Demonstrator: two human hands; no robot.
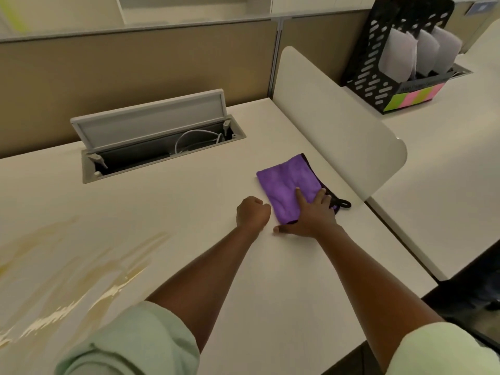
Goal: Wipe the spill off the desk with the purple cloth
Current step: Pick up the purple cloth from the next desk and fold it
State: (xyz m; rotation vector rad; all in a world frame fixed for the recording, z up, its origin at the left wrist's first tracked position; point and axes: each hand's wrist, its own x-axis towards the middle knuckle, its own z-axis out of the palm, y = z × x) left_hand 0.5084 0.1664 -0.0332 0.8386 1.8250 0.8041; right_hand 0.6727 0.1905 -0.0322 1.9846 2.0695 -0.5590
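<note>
The spill [67, 269] lies at the far left of the desk [189, 201]: a yellowish, streaked wet patch running from the left edge toward the middle, with glossy highlights near my left sleeve [130, 345]. Behind it, set into the desk surface, is a cable tray [162, 150] with its grey lid [151, 120] tilted up; a white cable [197, 139] is coiled inside.

My left hand [253, 212] rests on the desk near the centre, curled into a closed fist and holding nothing that I can see. It sits just beside the near left corner of the purple cloth [286, 182], apart from it.

My right hand [311, 215] lies flat and spread, palm down, on the near end of the cloth. The fingers [300, 197] press onto the fabric and the thumb reaches left along the desk; nothing is gripped. The cloth is folded flat on the desk, well apart from the spill, with a black loop [345, 203] at its near right corner.

To the right stands a white divider panel [332, 123]. Beyond it, on the neighbouring desk, is a black perforated file holder [378, 66] containing papers.
</note>
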